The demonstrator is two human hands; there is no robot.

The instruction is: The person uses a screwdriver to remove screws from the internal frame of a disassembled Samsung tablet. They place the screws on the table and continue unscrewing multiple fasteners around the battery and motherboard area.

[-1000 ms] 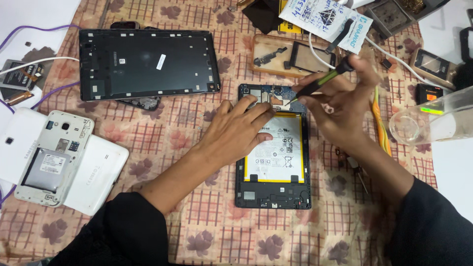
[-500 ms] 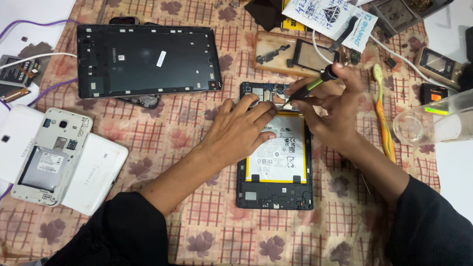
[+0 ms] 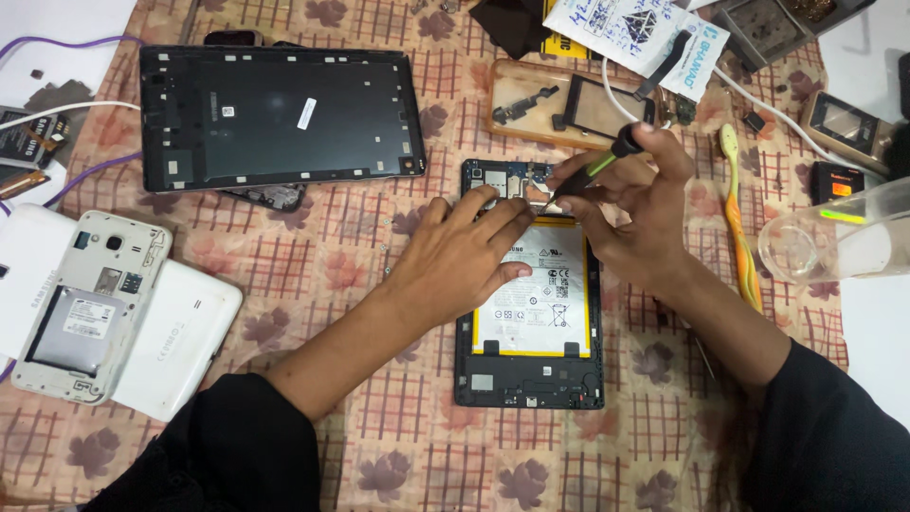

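At the top edge of the opened tablet: the right hand has its grip closed on a screwdriver, pinched between thumb and fingers, tip angled down to the circuit board.
Left grip: the left hand holds nothing; it lies palm down with fingers spread, fingertips pressing the upper part of the tablet.
Screwdriver look: thin, with a black handle and a green band, tilted from upper right to lower left.
Screwdriver handling: light and stiff, I judge; best held low on the handle, near the tip, for fine control.
Tablet place: flat on the tabletop, back off, between the two hands, long side running away from the person.
Tablet look: black frame, a large white battery edged in yellow filling the middle, a small board along the top.
Tablet handling: probably light but fragile; the battery is soft and should not be poked or bent, so the frame edges are the safe place to hold.
Around it: a larger black back cover lies well apart at upper left, an opened white phone at far left, an orange toothbrush just right of the right hand, and a clear plastic cup at the right edge.
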